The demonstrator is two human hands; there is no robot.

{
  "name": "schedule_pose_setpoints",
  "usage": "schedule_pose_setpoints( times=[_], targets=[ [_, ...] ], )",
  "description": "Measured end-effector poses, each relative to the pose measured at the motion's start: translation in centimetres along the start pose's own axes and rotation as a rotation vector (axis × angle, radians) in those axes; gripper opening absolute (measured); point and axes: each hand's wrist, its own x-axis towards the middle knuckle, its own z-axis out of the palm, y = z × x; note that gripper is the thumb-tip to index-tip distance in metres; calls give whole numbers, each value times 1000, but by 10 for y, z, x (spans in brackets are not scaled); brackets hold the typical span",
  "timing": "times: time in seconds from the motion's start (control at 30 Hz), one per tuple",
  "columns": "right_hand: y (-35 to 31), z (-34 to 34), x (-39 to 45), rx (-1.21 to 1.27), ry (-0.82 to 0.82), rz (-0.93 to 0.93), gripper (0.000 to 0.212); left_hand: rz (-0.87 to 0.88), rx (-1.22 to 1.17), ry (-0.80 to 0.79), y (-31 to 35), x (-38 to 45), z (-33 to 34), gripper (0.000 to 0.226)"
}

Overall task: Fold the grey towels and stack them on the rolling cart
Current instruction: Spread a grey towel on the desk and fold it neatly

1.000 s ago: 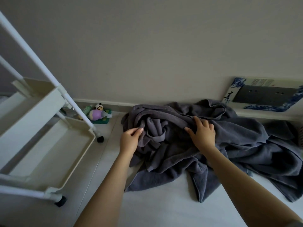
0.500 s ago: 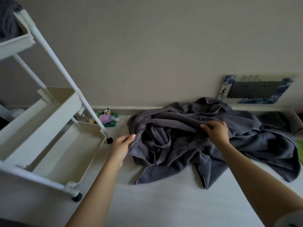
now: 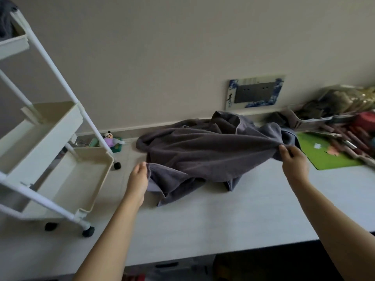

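On the white table (image 3: 203, 230) beside the rolling cart (image 3: 60, 159): grey towel (image 3: 203, 157) stretched between pinching left hand (image 3: 138, 179) and right hand (image 3: 294, 163), likely dragging a second tangled towel along if lifted.

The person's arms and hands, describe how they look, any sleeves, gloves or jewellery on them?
Both forearms are bare up to the frame edge, with no sleeve showing on either. The left hand and the right hand wear no gloves. No watch, bracelet or ring is visible on either wrist or on the fingers that show, though the image is soft, so a thin ring could be missed.
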Motion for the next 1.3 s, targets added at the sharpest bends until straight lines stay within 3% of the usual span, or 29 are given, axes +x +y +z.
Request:
schedule_pose_setpoints(
  times=[0.07,0.17,0.27,0.37,0.53,0.67,0.77,0.9,1.0,1.13,1.3],
  targets=[
    [-5,-14,3,22,65,-23,27,29,-56,57,9,0,-2,31],
    [-3,-32,4,-119,79,-47,26,231,137,54,13,-10,-6,30],
    [29,-27,-1,-533,-199,21,27,315,598,-84,-13,-16,-12,37],
    [62,-15,-15,-921,-524,71,27,192,1023,-260,-55,-20,-16,48],
    [80,-12,-42,-739,-449,-94,18,141,1184,-182,-91,-26,-23,46],
    [89,7,-59,-642,-675,-203,17,116,1336,-190,-99,-28,-21,49],
    [90,31,-74,-588,-677,-127,33,147,1267,-216,-108,-35,-8,38],
    [93,50,-82,-706,-648,-78,64,-32,1099,-463,-122,-49,10,64],
    [92,54,-80,-791,-589,-86,54,-146,1169,-564,-133,-53,5,72],
    [95,46,-93,-797,-583,-217,30,-185,1193,-552,-136,-44,-16,68],
    [105,21,-136,-746,-564,-265,27,-184,1127,-517,-132,-37,-29,61]
  ],
)
